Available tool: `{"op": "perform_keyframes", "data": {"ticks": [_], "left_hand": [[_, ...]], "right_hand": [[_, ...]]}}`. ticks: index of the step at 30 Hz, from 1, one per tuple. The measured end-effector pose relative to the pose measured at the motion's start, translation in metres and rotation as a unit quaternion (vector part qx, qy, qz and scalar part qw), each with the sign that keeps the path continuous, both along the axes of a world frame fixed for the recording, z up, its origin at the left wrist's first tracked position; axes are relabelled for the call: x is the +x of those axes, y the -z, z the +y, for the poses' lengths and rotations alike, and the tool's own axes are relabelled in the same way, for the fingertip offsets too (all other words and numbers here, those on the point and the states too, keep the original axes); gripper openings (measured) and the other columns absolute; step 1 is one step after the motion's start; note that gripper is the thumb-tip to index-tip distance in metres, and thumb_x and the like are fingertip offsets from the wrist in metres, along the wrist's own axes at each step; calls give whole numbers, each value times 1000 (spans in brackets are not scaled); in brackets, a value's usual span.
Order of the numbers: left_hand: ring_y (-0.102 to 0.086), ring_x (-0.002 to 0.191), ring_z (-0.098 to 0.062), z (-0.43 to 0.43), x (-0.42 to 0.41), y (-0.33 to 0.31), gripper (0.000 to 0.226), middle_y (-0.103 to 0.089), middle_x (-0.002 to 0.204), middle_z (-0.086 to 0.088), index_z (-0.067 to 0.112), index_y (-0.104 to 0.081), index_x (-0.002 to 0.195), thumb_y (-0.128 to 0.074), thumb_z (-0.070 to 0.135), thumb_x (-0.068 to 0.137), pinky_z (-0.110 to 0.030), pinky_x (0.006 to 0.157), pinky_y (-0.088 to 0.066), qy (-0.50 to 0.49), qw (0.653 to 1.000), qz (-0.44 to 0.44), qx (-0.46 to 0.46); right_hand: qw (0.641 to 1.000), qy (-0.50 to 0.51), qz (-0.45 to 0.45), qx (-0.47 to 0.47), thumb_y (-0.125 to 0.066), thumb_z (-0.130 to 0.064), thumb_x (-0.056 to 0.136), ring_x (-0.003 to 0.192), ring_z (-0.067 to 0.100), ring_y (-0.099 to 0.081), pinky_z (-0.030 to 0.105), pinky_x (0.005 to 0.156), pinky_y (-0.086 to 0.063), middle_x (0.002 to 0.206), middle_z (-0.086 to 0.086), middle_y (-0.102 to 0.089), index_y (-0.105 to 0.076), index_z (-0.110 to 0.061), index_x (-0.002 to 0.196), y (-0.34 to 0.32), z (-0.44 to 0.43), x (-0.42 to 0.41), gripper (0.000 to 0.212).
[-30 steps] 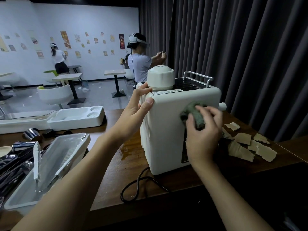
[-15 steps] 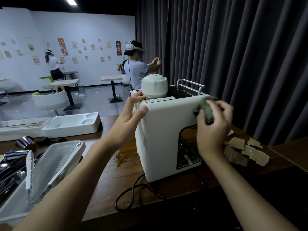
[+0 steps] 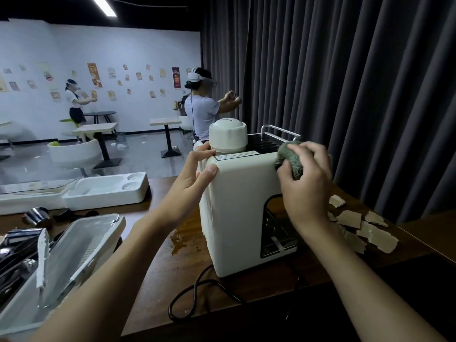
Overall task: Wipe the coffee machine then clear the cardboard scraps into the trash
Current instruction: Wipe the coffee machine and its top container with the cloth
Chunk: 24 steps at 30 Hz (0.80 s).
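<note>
**Right hand [image 3: 306, 183] grips a crumpled grey-green cloth [image 3: 292, 156] on the white box-shaped plastic coffee machine [image 3: 237, 206]**

Fingers and thumb of the right hand are curled round the cloth, so the grip is closed, with the wad filling it. The hand presses the cloth on the upper right edge of the coffee machine, just below the metal rail [image 3: 278, 130]. I think this bunched hold gives a firm pad for rubbing a rounded corner. The wrist is bent back a little and the forearm rises from the lower right.

The left hand [image 3: 195, 174] grips the opposite upper corner, beside the white round cap [image 3: 228, 137]. Its fingers lie over the top edge and its thumb presses on the near side wall. Probably it steadies the light body against the push of wiping. The left forearm comes in from the lower left.

The coffee machine stands upright on the dark brown wooden table [image 3: 153, 267], and its black power cord [image 3: 197, 292] loops toward the near edge. A small wet patch [image 3: 180, 243] shines on the wood just to its left. The torn beige cardboard scraps [image 3: 375, 235] lie untouched on the table to its right, partly hidden by the right forearm. No trash bin is visible, so the wiping step is in hand and the clearing is not yet begun.
</note>
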State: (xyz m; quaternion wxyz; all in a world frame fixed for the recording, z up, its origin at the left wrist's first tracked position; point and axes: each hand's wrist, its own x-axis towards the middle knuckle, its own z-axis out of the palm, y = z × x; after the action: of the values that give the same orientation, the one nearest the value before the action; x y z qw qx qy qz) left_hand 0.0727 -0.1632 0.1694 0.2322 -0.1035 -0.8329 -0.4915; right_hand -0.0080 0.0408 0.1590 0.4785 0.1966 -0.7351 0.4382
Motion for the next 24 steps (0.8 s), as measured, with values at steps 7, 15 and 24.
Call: {"op": "perform_keyframes", "data": {"ticks": [7,15,24], "left_hand": [[-27,115,38,3,1,0,40,-25,142,36,21,-41,134,-40,40,98,9,86,-29,4,1000,6,12],[-24,143,7,-8,4,0,40,-21,158,28,43,-45,134,-34,56,98,-23,114,-24,7,1000,-10,3],[-29,145,0,-14,-1,3,45,-32,158,19,42,-52,130,-27,59,97,-44,122,-23,25,999,1,28]], "right_hand": [[989,-12,73,127,-61,-15,87,103,29,-50,38,88,-42,115,9,-60,-64,-12,108,-5,-31,31,21],[992,5,28,125,-55,-18,89,100,27,-51,43,92,-41,109,5,-63,-69,-14,105,-18,-24,21,21],[976,-49,68,201,-58,-28,92,103,25,-49,40,90,-45,116,3,-62,-69,-18,110,-16,-49,45,23]]}}
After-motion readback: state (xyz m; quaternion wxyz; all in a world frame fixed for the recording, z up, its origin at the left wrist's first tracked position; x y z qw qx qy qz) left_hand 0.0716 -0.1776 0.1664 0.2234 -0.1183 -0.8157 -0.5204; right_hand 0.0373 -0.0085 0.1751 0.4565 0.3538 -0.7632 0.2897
